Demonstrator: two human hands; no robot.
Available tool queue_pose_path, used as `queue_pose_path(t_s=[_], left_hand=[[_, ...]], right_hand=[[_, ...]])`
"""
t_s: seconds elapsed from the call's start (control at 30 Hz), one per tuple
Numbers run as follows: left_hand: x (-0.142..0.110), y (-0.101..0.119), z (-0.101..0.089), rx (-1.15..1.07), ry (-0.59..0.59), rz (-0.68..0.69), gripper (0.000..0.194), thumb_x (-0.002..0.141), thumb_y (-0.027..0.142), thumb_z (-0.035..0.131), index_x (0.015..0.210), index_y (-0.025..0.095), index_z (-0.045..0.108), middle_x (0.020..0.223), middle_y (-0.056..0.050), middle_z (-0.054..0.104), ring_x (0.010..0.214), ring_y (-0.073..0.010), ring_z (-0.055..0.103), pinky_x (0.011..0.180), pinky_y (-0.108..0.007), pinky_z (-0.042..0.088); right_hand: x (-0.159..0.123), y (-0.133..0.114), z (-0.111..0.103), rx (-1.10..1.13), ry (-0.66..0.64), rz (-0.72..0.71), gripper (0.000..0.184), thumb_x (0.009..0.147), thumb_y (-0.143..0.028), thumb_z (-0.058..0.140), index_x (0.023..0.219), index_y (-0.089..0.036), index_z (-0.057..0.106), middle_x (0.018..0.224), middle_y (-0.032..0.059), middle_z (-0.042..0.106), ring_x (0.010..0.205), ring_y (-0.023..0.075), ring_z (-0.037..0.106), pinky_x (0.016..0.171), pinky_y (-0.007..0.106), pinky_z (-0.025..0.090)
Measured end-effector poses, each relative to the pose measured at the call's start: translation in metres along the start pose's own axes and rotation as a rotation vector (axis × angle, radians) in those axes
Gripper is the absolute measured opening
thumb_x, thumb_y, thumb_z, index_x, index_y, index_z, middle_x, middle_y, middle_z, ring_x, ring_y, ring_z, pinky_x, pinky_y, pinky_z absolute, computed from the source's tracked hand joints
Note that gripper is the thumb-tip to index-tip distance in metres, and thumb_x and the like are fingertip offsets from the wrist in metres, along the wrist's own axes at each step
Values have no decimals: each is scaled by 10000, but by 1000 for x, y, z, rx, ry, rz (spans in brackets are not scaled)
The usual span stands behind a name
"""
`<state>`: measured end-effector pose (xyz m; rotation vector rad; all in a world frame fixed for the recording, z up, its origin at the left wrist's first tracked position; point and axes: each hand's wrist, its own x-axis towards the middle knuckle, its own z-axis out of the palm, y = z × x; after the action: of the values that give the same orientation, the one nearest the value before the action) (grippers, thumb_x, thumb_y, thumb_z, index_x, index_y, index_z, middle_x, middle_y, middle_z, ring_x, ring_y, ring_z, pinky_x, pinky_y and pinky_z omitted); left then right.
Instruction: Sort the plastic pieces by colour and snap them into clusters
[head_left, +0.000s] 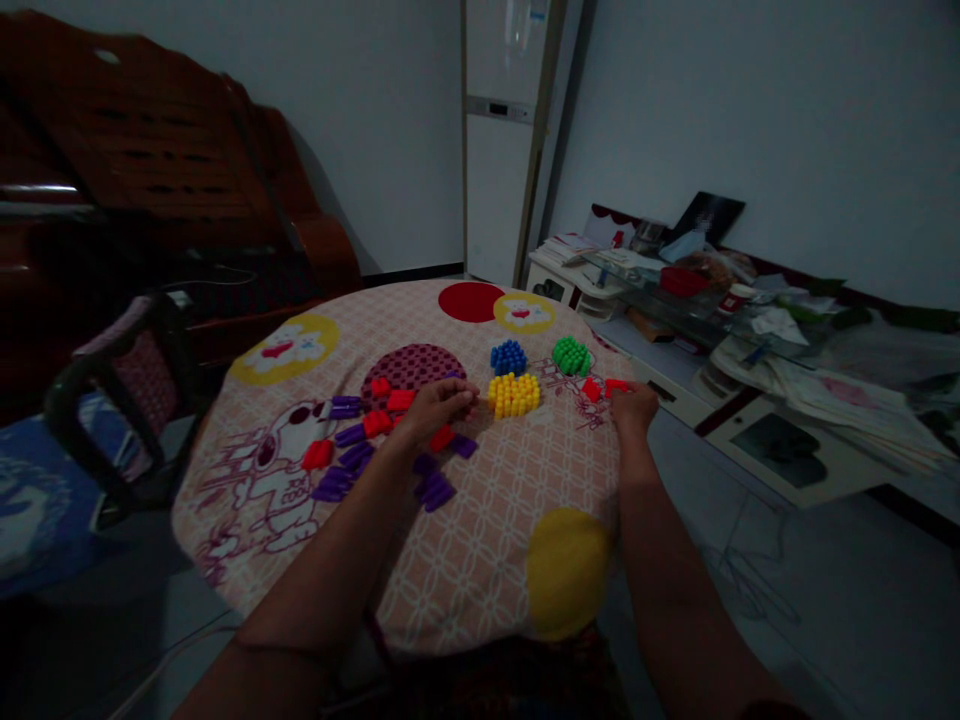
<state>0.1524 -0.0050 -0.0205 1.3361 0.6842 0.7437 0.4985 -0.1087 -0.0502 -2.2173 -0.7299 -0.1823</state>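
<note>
My right hand (636, 406) is closed on a red piece (617, 385) near the right edge of the round table. Another red piece (592, 390) lies just left of it. Above the middle of the table is my left hand (441, 408), its fingers drawn together; whatever is between them, I cannot make out. Around and partly behind that hand lie loose purple pieces (352, 457) and red pieces (377, 424). Between my hands stands a tight group of yellow pieces (514, 396). Behind it are a blue group (509, 357) and a green group (571, 356).
A patterned cloth (480, 540) covers the round table. At the right stands a low cabinet (795, 450) with a glass top, papers and a red bowl (682, 281). A chair (112, 400) and a wooden sofa (150, 150) are at the left.
</note>
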Motion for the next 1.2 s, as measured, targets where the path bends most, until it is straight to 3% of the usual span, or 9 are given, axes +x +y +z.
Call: queue_pose_path(t_s=[0.1, 0.27, 0.5, 0.67, 0.8, 0.93, 1.1, 1.2], left_hand=[[0, 2, -6, 44, 37, 5, 462, 644, 496, 816, 883, 134, 657, 708, -23, 693, 575, -113, 602, 554, -233, 488], [1, 2, -9, 86, 67, 12, 455, 650, 498, 800, 882, 134, 657, 746, -29, 704, 578, -111, 601, 558, -239, 500], [1, 3, -13, 101, 93, 3, 451, 643, 493, 790, 891, 139, 664, 768, -31, 707, 581, -121, 609, 556, -254, 505], [5, 2, -27, 136, 166, 50, 473, 610, 521, 794, 863, 145, 660, 744, -30, 704, 581, -133, 606, 559, -262, 513], [6, 1, -38, 184, 212, 102, 444, 640, 505, 772, 874, 142, 670, 725, -29, 687, 617, -147, 615, 605, -281, 522], [3, 7, -48, 404, 197, 146, 350, 684, 460, 709, 836, 146, 673, 709, -33, 677, 634, -164, 609, 605, -277, 491], [-5, 16, -51, 846, 25, 128, 191, 694, 354, 669, 760, 182, 716, 694, -32, 696, 649, -179, 612, 594, -256, 415], [-8, 15, -47, 1058, -34, 82, 110, 622, 283, 720, 704, 212, 730, 671, -27, 699, 616, -179, 593, 558, -253, 358]], right_hand=[[-5, 0, 2, -65, -22, 60, 345, 707, -260, 611, 953, -101, 792, 908, 167, 770, 848, 277, 719, 752, 317, 531], [-10, 2, 2, -76, -88, 20, 380, 730, -266, 608, 1019, -102, 793, 986, 177, 771, 909, 273, 721, 798, 309, 524], [-5, 7, 3, -6, -269, 14, 462, 683, -302, 686, 1098, -118, 774, 790, 97, 765, 767, 222, 708, 625, 251, 487], [-5, 5, 5, -28, -270, -38, 420, 665, -289, 709, 1037, -111, 790, 804, 98, 771, 758, 219, 701, 609, 243, 469], [-5, 4, 5, -27, -252, 20, 389, 652, -271, 715, 990, -97, 794, 760, 88, 762, 740, 218, 697, 598, 241, 476], [-6, 7, 6, 37, -246, 43, 389, 648, -310, 727, 965, -94, 792, 701, 81, 744, 704, 215, 693, 579, 242, 481], [-9, 7, 4, 98, -246, 81, 443, 629, -318, 729, 1017, -109, 774, 694, 59, 736, 624, 181, 670, 549, 231, 475], [-15, 4, 0, 212, -251, 134, 543, 637, -360, 730, 1110, -95, 739, 654, 42, 710, 524, 164, 629, 485, 230, 460]])
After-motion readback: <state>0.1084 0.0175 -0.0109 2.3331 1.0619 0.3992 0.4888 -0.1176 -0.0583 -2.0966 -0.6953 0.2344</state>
